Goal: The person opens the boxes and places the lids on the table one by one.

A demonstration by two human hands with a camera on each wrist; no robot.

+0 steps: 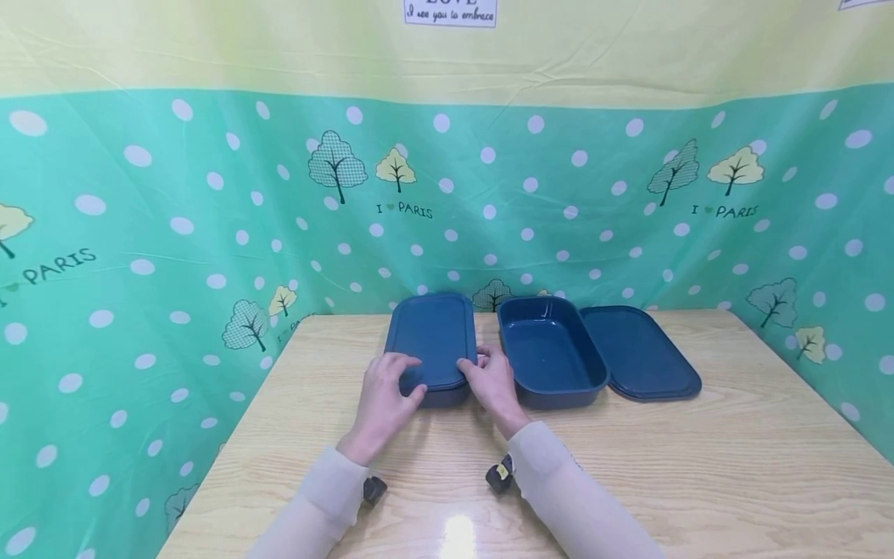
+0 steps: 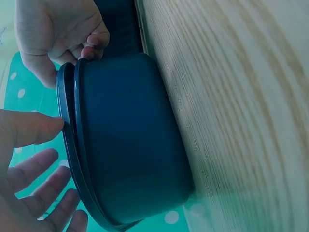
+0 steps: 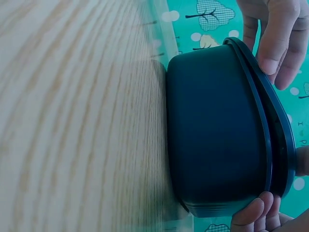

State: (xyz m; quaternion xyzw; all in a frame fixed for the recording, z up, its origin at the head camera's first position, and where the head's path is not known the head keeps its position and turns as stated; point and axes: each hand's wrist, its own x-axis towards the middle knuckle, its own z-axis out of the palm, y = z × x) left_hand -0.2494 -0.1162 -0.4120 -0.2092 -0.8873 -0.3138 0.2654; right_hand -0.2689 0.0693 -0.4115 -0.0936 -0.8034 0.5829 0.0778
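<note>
Left hand (image 1: 382, 394): fingers spread, thumb touching lid (image 1: 433, 334). Right hand (image 1: 494, 384): pinching lid at 4 o'clock. Uneven force could skew lid.

Head view: a white panel (image 1: 450, 14), top centre of the frame, is carrying "LOVE", its letters running off the upper edge, with "I see you to embrace" standing beneath. The green dotted cloth (image 1: 489, 248) is showing "I PARIS", a small heart (image 1: 389, 207) sitting between the words, near centre and again right of centre. At far left "PARIS" is slanting upward, its leading "I" lying at the frame edge. A smaller slanting print (image 1: 296, 326), left of centre, is reading only partly.
</note>
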